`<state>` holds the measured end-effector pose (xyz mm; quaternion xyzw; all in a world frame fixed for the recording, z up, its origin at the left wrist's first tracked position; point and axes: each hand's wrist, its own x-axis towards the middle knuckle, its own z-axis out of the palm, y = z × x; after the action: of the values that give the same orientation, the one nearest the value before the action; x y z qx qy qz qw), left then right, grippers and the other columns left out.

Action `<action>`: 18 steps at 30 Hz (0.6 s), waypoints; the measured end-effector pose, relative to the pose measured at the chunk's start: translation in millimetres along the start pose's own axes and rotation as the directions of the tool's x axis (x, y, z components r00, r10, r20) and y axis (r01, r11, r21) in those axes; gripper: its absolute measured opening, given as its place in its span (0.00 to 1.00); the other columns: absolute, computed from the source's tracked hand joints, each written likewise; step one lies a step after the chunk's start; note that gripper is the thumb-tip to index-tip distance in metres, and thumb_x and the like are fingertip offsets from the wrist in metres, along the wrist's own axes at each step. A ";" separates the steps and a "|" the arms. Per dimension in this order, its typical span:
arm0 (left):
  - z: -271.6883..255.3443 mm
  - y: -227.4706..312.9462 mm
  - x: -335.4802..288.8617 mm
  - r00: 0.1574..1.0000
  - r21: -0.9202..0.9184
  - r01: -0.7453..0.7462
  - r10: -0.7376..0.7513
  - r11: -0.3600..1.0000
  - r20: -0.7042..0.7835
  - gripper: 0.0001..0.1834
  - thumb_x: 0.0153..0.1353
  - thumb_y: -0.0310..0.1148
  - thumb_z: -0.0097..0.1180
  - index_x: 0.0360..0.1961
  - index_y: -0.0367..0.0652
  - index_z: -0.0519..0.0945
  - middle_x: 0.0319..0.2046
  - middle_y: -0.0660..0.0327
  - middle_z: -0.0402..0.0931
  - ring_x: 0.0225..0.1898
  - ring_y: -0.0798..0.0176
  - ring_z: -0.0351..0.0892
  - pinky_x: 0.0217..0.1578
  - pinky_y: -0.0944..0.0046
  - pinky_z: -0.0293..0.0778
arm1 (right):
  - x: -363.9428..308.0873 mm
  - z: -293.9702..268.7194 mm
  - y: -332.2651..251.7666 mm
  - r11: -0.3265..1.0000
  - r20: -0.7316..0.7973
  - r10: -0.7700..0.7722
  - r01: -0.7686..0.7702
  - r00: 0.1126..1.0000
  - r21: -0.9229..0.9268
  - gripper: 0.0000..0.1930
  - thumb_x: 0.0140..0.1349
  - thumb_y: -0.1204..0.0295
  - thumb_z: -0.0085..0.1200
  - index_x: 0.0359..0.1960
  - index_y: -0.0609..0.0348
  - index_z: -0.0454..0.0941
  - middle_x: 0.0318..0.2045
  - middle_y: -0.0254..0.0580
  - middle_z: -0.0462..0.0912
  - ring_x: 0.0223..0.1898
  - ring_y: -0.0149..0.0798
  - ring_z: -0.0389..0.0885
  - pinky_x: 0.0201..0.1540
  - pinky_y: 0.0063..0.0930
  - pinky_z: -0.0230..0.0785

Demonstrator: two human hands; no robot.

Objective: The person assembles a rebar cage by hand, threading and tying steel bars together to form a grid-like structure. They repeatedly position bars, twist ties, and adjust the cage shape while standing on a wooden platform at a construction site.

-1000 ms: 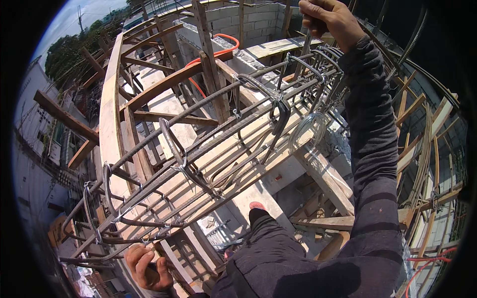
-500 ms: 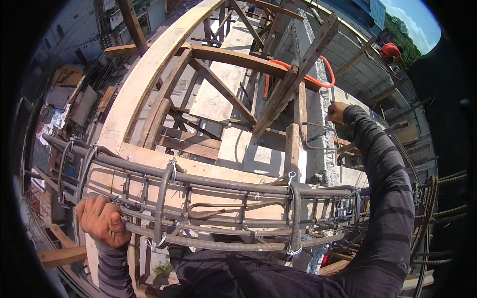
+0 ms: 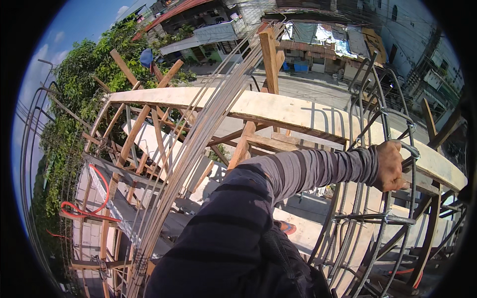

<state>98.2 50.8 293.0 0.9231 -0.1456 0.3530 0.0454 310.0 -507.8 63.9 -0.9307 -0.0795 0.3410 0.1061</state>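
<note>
My left hand is closed around a bar of a long rebar cage on the right side of the view. The sleeved arm reaches across from the lower middle, hiding part of what lies beneath it. The cage is of dark ribbed bars ringed by bent stirrups, and its far end sticks up at the upper right. Beside my hand, a stirrup crosses the long bars. My right hand is out of view.
A bundle of long thin rods slants across the middle. Pale boards form a raised edge over timber framing, with a street beyond. An orange hose hangs at the left. A sandalled foot rests on a board.
My view has swung left, so the cage now stands along the right instead of across the front. My left hand still grips it; my right hand has left the view.
</note>
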 end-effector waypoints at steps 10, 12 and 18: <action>6.0 3.8 0.6 0.997 -0.045 0.022 -0.025 0.999 -0.069 0.23 0.54 0.40 0.52 0.04 0.50 0.66 0.08 0.63 0.67 0.16 0.58 0.68 0.30 0.56 0.62 | -44.7 -69.8 -81.1 0.951 -0.352 -0.204 0.270 0.913 0.149 0.12 0.57 0.63 0.52 0.24 0.59 0.77 0.17 0.37 0.76 0.20 0.33 0.75 0.25 0.29 0.69; -1.0 6.5 4.4 0.999 -0.045 0.036 -0.037 0.998 -0.027 0.23 0.55 0.40 0.52 0.05 0.51 0.66 0.08 0.63 0.66 0.17 0.59 0.67 0.31 0.56 0.63 | -69.7 -108.0 -94.6 0.918 -0.490 -0.244 0.363 0.837 0.163 0.12 0.57 0.64 0.52 0.24 0.59 0.76 0.17 0.37 0.76 0.20 0.33 0.74 0.25 0.29 0.68; -3.4 -4.7 6.3 0.995 -0.048 -0.006 0.011 0.999 0.102 0.22 0.60 0.40 0.48 0.07 0.52 0.67 0.09 0.66 0.66 0.17 0.61 0.68 0.31 0.58 0.62 | -175.2 -164.0 -120.7 0.807 -0.798 -0.262 0.577 0.543 0.127 0.11 0.57 0.64 0.52 0.25 0.58 0.75 0.17 0.36 0.74 0.20 0.32 0.73 0.25 0.28 0.67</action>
<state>101.9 54.5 299.8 0.9380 -0.1603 0.3017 0.0583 275.5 -453.5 324.7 -0.8979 -0.1871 -0.1008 0.3854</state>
